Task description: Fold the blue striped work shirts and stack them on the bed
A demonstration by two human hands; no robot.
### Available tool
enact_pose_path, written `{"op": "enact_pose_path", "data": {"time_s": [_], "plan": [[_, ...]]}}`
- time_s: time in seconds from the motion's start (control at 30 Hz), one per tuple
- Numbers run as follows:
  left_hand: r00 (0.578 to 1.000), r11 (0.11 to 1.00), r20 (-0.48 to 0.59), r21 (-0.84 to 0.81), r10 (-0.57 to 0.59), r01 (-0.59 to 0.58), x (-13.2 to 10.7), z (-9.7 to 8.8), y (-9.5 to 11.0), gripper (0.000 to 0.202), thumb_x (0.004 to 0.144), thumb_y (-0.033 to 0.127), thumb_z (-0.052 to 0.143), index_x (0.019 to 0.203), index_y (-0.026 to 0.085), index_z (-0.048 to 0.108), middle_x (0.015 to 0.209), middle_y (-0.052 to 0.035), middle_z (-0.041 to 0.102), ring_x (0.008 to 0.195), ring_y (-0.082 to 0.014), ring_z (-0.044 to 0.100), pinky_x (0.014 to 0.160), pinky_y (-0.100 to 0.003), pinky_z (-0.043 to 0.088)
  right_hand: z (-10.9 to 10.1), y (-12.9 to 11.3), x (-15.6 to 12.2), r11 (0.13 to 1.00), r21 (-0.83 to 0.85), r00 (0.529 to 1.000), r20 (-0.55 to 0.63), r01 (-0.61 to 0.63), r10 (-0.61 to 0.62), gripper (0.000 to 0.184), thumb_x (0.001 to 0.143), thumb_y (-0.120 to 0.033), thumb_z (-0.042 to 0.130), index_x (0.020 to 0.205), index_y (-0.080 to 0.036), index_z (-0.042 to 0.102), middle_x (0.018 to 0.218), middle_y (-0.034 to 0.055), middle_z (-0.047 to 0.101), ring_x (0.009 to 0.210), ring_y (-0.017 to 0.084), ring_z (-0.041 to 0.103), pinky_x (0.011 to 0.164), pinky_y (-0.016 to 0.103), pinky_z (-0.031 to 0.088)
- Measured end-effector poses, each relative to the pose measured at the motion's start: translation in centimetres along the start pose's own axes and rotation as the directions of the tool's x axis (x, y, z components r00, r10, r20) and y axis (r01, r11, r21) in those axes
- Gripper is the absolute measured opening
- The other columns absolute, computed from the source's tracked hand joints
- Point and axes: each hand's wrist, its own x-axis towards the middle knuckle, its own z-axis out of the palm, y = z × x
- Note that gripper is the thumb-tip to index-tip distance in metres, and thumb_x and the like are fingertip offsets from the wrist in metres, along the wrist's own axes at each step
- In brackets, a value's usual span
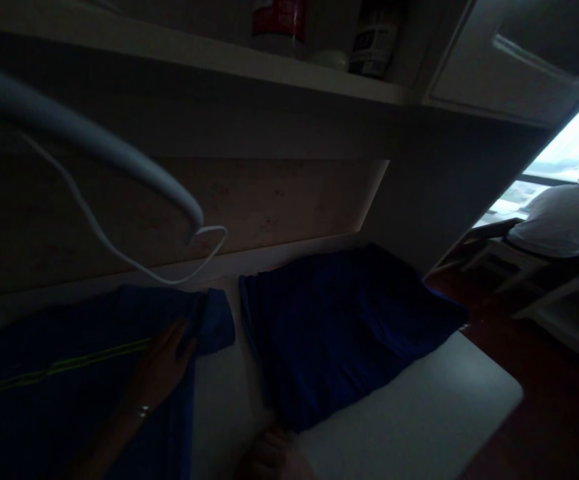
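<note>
My left hand (164, 365), with a metal band at the wrist, lies on a blue garment (94, 327) with yellow-green stripes. Its fingers are stretched out near the garment's sleeve-like end. At the bottom edge, partly cut off, my right hand (273, 457) has curled fingers just below the near corner of a second, dark blue cloth (329, 333). Whether anything is in those fingers is too dark to see. The second cloth looks folded or bunched. Both cloths rest on a white table (419, 407) in dim light.
A white curved lamp arm (134, 163) with a loose cable (104, 233) hangs over the left side. Above runs a shelf (189, 57) with a red-labelled container (279, 20) and a dark bottle (373, 43). A person in a white top (552, 220) sits at far right by a window.
</note>
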Motion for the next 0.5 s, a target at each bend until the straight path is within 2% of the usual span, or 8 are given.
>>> {"op": "enact_pose_path", "data": {"time_s": [0.07, 0.13, 0.23, 0.27, 0.33, 0.43, 0.47, 0.5], "plan": [[0.997, 1.0, 0.077, -0.028, 0.009, -0.007, 1.3, 0.8, 4.6, 0.052, 0.091, 0.039, 0.038, 0.13, 0.012, 0.058, 0.143, -0.0126, 0.054, 0.132, -0.0266, 0.049, 0.113, -0.043, 0.036, -1.9, -0.7, 0.1, 0.987, 0.158, 0.999, 0.037, -0.011, 0.006, 0.024, 0.096, -0.044, 0.051, 0.09, -0.026, 0.064, 0.074, -0.0006, 0.069, 0.065, 0.013, 0.062, 0.058, 0.023, 0.046], [0.987, 0.998, 0.161, -0.056, 0.006, 0.003, 2.3, 1.0, 8.2, 0.045, 0.089, 0.029, 0.038, 0.122, 0.015, 0.065, 0.133, -0.0108, 0.062, 0.124, -0.0252, 0.056, 0.111, -0.042, 0.039, -6.1, -0.9, 0.3, 0.938, 0.339, 0.997, 0.053, -0.074, 0.06, 0.027, 0.098, -0.04, 0.046, 0.094, -0.023, 0.066, 0.085, 0.0029, 0.072, 0.072, 0.012, 0.065, 0.06, 0.02, 0.047], [0.987, 0.992, 0.16, -0.122, 0.004, 0.016, 2.9, 0.0, 12.1, 0.04, 0.089, 0.026, 0.037, 0.109, 0.02, 0.07, 0.115, -0.0085, 0.072, 0.107, -0.0237, 0.065, 0.109, -0.041, 0.039, -13.6, 1.5, -0.4, 0.845, 0.455, 0.95, 0.005, -0.279, 0.311, 0.025, 0.096, -0.032, 0.047, 0.093, -0.02, 0.069, 0.087, 0.0057, 0.071, 0.076, 0.013, 0.065, 0.065, 0.022, 0.049], [0.991, 0.987, 0.132, -0.16, -0.01, 0.031, 3.0, -0.4, 13.2, 0.039, 0.09, 0.028, 0.037, 0.108, 0.02, 0.07, 0.113, -0.0085, 0.072, 0.106, -0.0234, 0.066, 0.107, -0.04, 0.04, -15.8, 3.3, -1.0, 0.808, 0.452, 0.901, -0.022, -0.377, 0.433, 0.023, 0.094, -0.032, 0.05, 0.091, -0.02, 0.069, 0.086, 0.0053, 0.07, 0.076, 0.014, 0.064, 0.067, 0.024, 0.049], [0.991, 0.956, 0.112, -0.273, -0.077, 0.105, 3.1, -1.1, 15.3, 0.04, 0.092, 0.034, 0.036, 0.112, 0.02, 0.068, 0.116, -0.009, 0.071, 0.107, -0.0221, 0.066, 0.102, -0.035, 0.045, -19.8, 8.3, -2.7, 0.697, 0.447, 0.76, -0.056, -0.56, 0.647, 0.021, 0.089, -0.035, 0.055, 0.09, -0.02, 0.07, 0.085, 0.0048, 0.07, 0.076, 0.016, 0.064, 0.069, 0.028, 0.051], [0.945, 0.874, 0.254, -0.386, -0.205, 0.294, 3.8, -0.8, 18.1, 0.047, 0.093, 0.045, 0.036, 0.12, 0.016, 0.062, 0.119, -0.0106, 0.07, 0.106, -0.0207, 0.067, 0.092, -0.031, 0.051, -24.9, 17.5, -5.1, 0.446, 0.409, 0.417, -0.164, -0.796, 0.894, 0.037, 0.083, -0.039, 0.056, 0.111, -0.017, 0.065, 0.093, 0.0073, 0.069, 0.076, 0.02, 0.065, 0.068, 0.031, 0.053], [0.923, 0.857, 0.304, -0.384, -0.235, 0.344, 4.2, -0.4, 18.9, 0.052, 0.093, 0.049, 0.038, 0.123, 0.013, 0.06, 0.121, -0.0126, 0.069, 0.106, -0.0216, 0.067, 0.091, -0.031, 0.051, -26.4, 20.4, -5.6, 0.395, 0.325, 0.321, -0.259, -0.859, 0.911, 0.042, 0.081, -0.038, 0.057, 0.116, -0.016, 0.063, 0.102, 0.01, 0.068, 0.082, 0.021, 0.066, 0.072, 0.032, 0.054], [0.906, 0.848, 0.335, -0.37, -0.258, 0.379, 4.6, 0.1, 19.6, 0.056, 0.092, 0.051, 0.042, 0.126, 0.009, 0.057, 0.123, -0.0155, 0.067, 0.109, -0.0232, 0.066, 0.092, -0.032, 0.051, -27.9, 22.9, -5.9, 0.359, 0.212, 0.27, -0.358, -0.909, 0.894, 0.046, 0.079, -0.036, 0.058, 0.121, -0.016, 0.062, 0.118, 0.0129, 0.062, 0.094, 0.023, 0.065, 0.08, 0.033, 0.053]]}}
